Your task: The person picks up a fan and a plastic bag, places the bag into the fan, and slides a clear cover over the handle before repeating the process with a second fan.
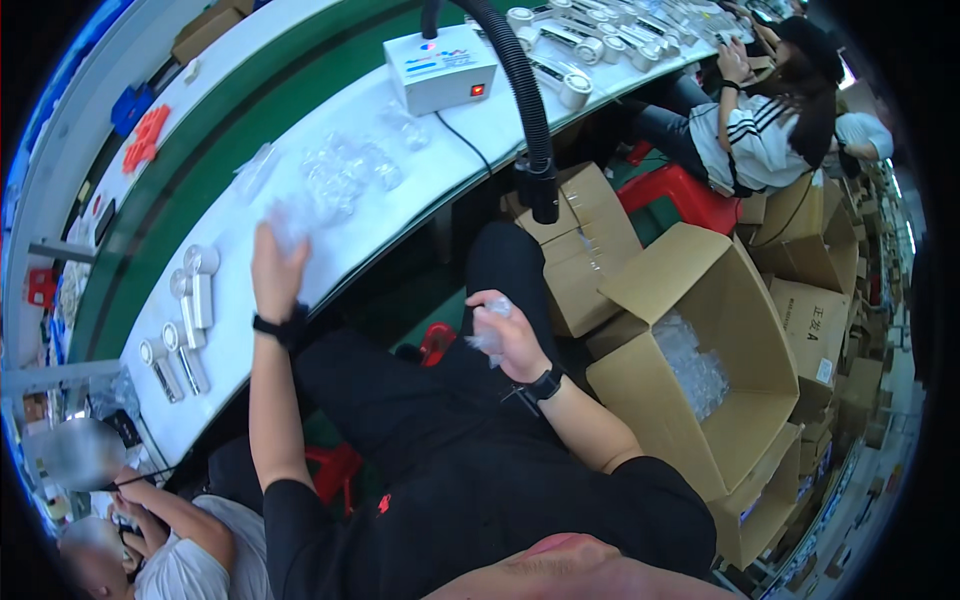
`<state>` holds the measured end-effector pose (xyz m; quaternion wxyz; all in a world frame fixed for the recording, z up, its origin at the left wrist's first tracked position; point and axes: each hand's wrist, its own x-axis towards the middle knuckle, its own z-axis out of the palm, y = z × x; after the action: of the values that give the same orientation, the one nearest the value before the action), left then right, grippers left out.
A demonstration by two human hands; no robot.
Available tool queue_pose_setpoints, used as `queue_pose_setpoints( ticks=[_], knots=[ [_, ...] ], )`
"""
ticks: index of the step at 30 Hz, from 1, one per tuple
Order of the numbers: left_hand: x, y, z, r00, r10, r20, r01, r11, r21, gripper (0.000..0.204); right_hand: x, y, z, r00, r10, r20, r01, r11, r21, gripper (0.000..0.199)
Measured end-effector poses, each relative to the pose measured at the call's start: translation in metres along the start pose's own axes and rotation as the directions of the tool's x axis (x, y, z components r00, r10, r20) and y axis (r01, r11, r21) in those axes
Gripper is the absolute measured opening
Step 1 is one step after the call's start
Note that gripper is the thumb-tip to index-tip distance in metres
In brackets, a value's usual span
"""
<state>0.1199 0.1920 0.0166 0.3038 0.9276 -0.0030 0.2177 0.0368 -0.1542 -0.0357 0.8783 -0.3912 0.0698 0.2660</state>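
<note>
Clear plastic is gripped by the right hand beside the white bench; above it, any grip on blurred plastic by the left hand cannot be told.

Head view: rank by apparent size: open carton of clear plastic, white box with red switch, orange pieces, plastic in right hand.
1. Open carton
2. White box
3. Orange pieces and plastic in right hand: look alike, not ranked
</note>
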Motion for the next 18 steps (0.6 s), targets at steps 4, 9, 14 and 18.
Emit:
queue_pose_setpoints(
  ticks=[4,9,14,18],
  knots=[
    [-0.072,0.087,0.001,0.943,0.18,0.28,-0.101,0.956,-0.275,0.057,-0.001,-0.024,0.048,0.916,-0.281,0.287,0.402,0.638,-0.657,0.032],
    [-0.113,0.118,0.017,0.927,0.221,0.304,-0.098,0.922,-0.374,0.062,0.004,-0.019,0.051,0.86,-0.296,0.416,0.504,0.365,-0.783,0.029],
    [-0.12,0.117,0.024,0.904,0.321,0.284,-0.226,0.92,-0.32,0.062,-0.004,-0.026,0.038,0.9,-0.021,0.435,0.422,0.287,-0.86,0.025],
    [-0.123,0.12,0.024,0.826,0.35,0.442,-0.225,0.923,-0.311,0.064,-0.009,-0.031,0.026,0.899,0.126,0.418,0.38,0.247,-0.891,0.021]
  ],
)
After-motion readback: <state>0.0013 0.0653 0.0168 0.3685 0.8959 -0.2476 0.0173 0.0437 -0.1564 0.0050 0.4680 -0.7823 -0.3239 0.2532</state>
